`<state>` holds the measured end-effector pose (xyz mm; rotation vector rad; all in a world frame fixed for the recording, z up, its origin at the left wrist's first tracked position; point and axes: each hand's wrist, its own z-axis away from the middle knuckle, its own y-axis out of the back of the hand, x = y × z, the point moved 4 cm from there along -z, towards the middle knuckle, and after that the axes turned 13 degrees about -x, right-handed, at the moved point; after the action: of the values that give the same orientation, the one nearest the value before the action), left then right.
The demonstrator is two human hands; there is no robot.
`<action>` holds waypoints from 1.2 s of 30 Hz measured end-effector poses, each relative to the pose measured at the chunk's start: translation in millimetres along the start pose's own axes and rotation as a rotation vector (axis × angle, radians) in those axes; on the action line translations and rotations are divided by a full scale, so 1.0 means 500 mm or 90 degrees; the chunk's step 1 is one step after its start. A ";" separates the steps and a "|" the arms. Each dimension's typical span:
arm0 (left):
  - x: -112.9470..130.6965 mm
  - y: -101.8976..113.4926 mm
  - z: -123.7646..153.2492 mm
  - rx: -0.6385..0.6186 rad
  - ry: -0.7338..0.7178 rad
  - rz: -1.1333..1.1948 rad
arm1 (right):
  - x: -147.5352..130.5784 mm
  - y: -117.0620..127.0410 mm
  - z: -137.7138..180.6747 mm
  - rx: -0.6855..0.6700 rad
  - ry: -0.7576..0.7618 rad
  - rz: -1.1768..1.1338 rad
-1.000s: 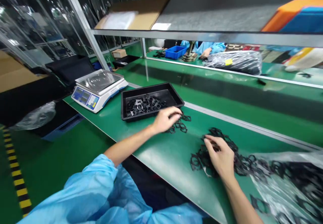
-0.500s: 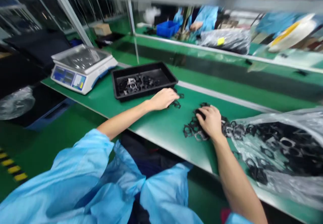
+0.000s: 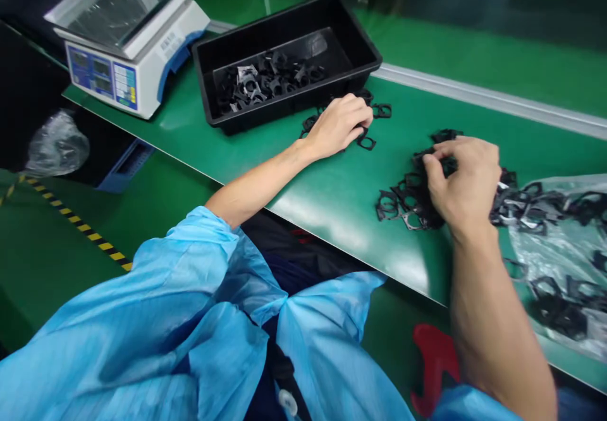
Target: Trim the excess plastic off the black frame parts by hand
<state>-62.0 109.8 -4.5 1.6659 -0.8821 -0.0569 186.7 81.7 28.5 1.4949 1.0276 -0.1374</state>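
My left hand (image 3: 339, 125) rests curled on the green bench, its fingers closed over a few small black plastic frame parts (image 3: 374, 112) just in front of the black tray (image 3: 365, 48). More of the same parts lie inside that tray. My right hand (image 3: 465, 177) sits on a loose heap of black parts (image 3: 403, 196), thumb and fingers pinched on one of them. The heap spills out of a clear plastic bag (image 3: 559, 244) at the right.
A white and blue weighing scale (image 3: 121, 29) stands left of the tray. A metal rail (image 3: 488, 98) runs along the back of the green bench. A crumpled clear bag (image 3: 57, 146) lies below at the left, near yellow-black floor tape (image 3: 80, 225).
The camera has tipped down and closer to the bench. My right hand has curled from flat into a pinch on the heap. My left hand stays by the tray, more closed.
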 end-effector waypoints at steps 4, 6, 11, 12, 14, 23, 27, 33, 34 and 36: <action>0.017 0.014 0.005 0.025 -0.006 0.023 | -0.027 0.003 0.016 0.073 -0.003 -0.010; 0.037 0.021 0.004 0.030 -0.011 0.035 | -0.040 -0.004 0.024 0.095 -0.010 -0.067; 0.105 0.027 -0.028 0.007 -0.057 0.097 | -0.062 -0.039 0.036 0.084 -0.052 -0.328; 0.115 0.026 -0.036 0.007 -0.070 0.108 | -0.066 -0.044 0.037 0.073 -0.063 -0.342; 0.125 0.020 -0.045 0.019 -0.066 0.135 | -0.068 -0.050 0.037 0.058 -0.094 -0.363; 0.115 -0.019 0.000 0.019 -0.020 0.193 | -0.067 -0.044 0.041 0.054 -0.085 -0.417; 0.117 -0.011 0.005 0.031 0.005 0.201 | -0.077 -0.027 0.037 0.057 -0.086 -0.386; 0.129 0.004 0.012 0.114 -0.027 0.210 | -0.065 -0.005 0.025 -0.052 -0.139 -0.302; 0.133 0.007 0.012 0.128 -0.043 0.214 | -0.062 -0.006 0.027 -0.068 -0.144 -0.289; 0.143 0.008 0.014 0.142 -0.074 0.224 | -0.057 -0.009 0.037 -0.066 -0.149 -0.258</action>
<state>-16.5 63.4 26.4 1.6991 -1.2965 0.1939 175.5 51.0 38.6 1.1323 1.1160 -0.5271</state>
